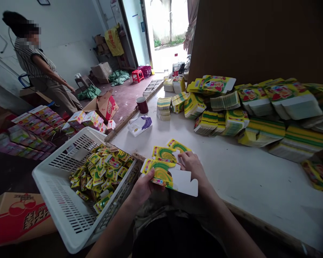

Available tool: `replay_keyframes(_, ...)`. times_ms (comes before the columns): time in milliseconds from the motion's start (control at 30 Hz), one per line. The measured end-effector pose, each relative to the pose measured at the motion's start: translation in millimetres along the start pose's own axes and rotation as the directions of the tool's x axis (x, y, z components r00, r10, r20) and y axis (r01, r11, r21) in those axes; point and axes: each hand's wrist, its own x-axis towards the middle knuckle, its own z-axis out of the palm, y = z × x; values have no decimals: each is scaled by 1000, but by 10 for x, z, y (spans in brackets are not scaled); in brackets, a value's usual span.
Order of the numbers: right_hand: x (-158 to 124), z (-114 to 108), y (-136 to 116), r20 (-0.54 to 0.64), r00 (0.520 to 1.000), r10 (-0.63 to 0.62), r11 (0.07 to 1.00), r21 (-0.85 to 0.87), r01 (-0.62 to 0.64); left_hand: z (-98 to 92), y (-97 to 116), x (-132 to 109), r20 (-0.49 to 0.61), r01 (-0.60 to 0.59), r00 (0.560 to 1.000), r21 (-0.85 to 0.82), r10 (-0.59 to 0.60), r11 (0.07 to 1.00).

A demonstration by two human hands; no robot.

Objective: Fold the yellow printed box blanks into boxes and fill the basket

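Observation:
My left hand (144, 188) grips a flat printed carton (161, 173), yellow and green with a white flap, thumb on top and fingers beneath. The carton is tilted above the front edge of the table. Just behind it, my right hand (192, 165) has its fingers bent and pressed together at the white end of a second flat carton (164, 153); its fingertips are partly hidden. A third flat carton (179, 145) lies on the white table beyond them.
Left of me, a white plastic basket (54, 186) holds many small yellow-green cartons (104, 168). Stacks of flat cartons (220, 122) line the table's back. A mug (142, 105) and a white-purple packet (140, 125) stand nearby. A person (43, 68) stands at far left, beyond pink boxes (37, 122).

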Motion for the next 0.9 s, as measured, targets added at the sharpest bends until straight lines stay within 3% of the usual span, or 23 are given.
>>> replay_keyframes(100, -14, -57, 13, -91, 996, 17, 998, 61, -11, 2, -28, 16, -6, -45, 999, 52, 46, 998)
replay_keyframes(233, -34, -292, -33, -226, 974, 30, 988, 152, 5, -18, -68, 49, -32, -53, 998, 75, 55, 996)
replay_keyframes(367, -84, -513, -205, -337, 941, -29, 959, 256, 122, -18, -78, 72, -53, -41, 998, 86, 45, 996)
replay_keyframes(433, -139, -536, -329, -255, 961, -107, 935, 302, 185, -11, -75, 78, -50, -46, 998, 80, 50, 996)
replay_keyframes(500, -212, -493, -457, -88, 979, -183, 924, 324, 202, -7, -74, 82, -48, -61, 997, 69, 65, 996)
replay_keyframes(600, -326, -367, -606, 103, 969, -225, 944, 269, 191, -16, -87, 88, -74, -100, 992, 48, 104, 994)
replay_keyframes(733, -398, -257, -676, 169, 964, -205, 965, 199, 171, -40, -123, 98, -98, -117, 988, 23, 118, 993)
replay_keyframes(900, -389, -260, -673, 148, 980, -133, 982, 156, 109, -35, -149, 98, -126, -133, 982, 89, 143, 987)
